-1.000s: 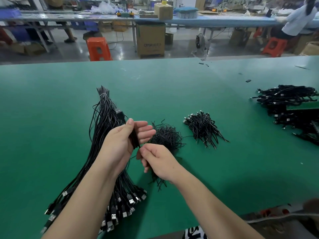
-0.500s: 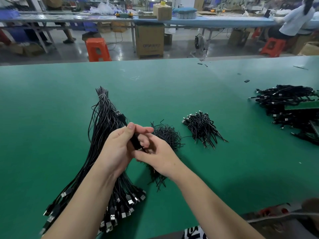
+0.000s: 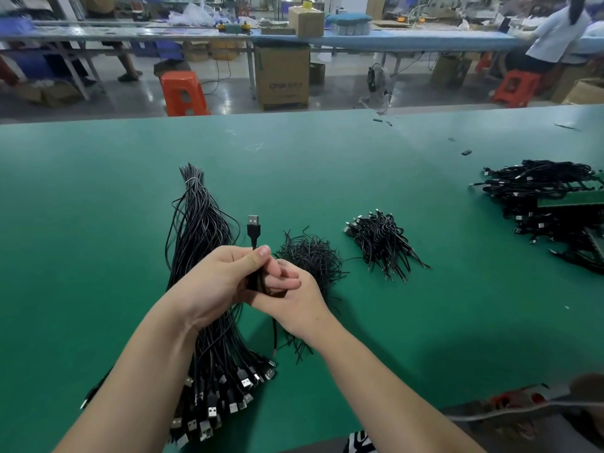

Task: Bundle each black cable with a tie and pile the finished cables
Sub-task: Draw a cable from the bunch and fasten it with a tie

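Note:
My left hand (image 3: 215, 282) grips a folded black USB cable (image 3: 254, 232), whose plug sticks up above my thumb. My right hand (image 3: 291, 299) is pressed against it from the right, fingers curled round the cable's coil; whether a tie is between them is hidden. Under my left forearm lies a long bunch of loose black USB cables (image 3: 202, 256), plugs toward me. A heap of black twist ties (image 3: 310, 256) sits just behind my right hand. Farther right is a small pile of bundled cables (image 3: 382, 243).
The green table (image 3: 98, 207) stretches wide around the hands. A larger heap of black cables (image 3: 549, 204) lies at the right edge. Beyond the table's far edge are orange stools, cardboard boxes and a seated person at another bench.
My right hand rose from the tie heap and closed in on the cable in my left hand. The cable's plug now stands up above my left thumb.

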Demonstrator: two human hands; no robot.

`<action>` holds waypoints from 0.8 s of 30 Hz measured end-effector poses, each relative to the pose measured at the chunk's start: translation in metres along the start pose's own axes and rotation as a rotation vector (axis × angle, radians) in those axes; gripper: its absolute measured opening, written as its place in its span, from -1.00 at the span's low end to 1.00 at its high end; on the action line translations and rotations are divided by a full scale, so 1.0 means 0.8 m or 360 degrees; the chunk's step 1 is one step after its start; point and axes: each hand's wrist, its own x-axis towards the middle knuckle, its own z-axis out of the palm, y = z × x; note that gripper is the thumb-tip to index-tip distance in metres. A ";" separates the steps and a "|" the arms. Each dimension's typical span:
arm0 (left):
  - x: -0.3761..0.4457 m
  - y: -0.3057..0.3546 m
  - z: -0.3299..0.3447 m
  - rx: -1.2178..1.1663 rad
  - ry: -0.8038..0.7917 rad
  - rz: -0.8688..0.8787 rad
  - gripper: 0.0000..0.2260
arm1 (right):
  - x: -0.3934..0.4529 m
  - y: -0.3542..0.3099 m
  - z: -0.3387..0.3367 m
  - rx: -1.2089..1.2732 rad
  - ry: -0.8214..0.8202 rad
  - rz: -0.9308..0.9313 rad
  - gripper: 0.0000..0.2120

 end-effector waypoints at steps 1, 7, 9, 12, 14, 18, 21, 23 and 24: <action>0.000 -0.001 -0.001 0.0046 0.0023 0.0000 -0.67 | 0.000 0.000 0.000 -0.0023 0.0010 0.0032 -0.71; -0.007 -0.007 -0.002 0.0773 0.0358 0.0097 -0.66 | -0.002 -0.003 -0.009 -0.0568 0.0128 -0.0154 -0.82; -0.006 -0.009 -0.001 0.1401 0.0604 0.0188 -0.64 | -0.001 -0.006 -0.013 -0.0909 0.0123 -0.0313 -0.84; -0.006 -0.009 0.007 0.1999 0.0845 0.0304 -0.51 | 0.002 -0.006 -0.016 -0.1259 0.0068 -0.0431 -0.72; -0.005 -0.011 0.010 0.2134 0.0896 0.0282 -0.46 | 0.003 -0.005 -0.015 -0.1325 -0.0007 -0.0388 -0.69; -0.004 -0.013 0.009 0.1757 0.0876 0.0379 -0.67 | -0.003 -0.008 -0.013 -0.1252 -0.0078 -0.0314 -0.76; -0.002 -0.009 0.007 0.1687 0.0775 0.0431 -0.85 | -0.009 -0.013 -0.013 -0.1176 -0.0080 -0.0254 -0.77; 0.000 -0.005 0.005 0.1701 0.0706 0.0426 -0.83 | -0.009 -0.014 -0.014 -0.1179 -0.0088 -0.0239 -0.77; 0.002 -0.002 0.003 0.1714 0.0687 0.0422 -0.83 | -0.008 -0.014 -0.014 -0.1204 -0.0102 -0.0221 -0.76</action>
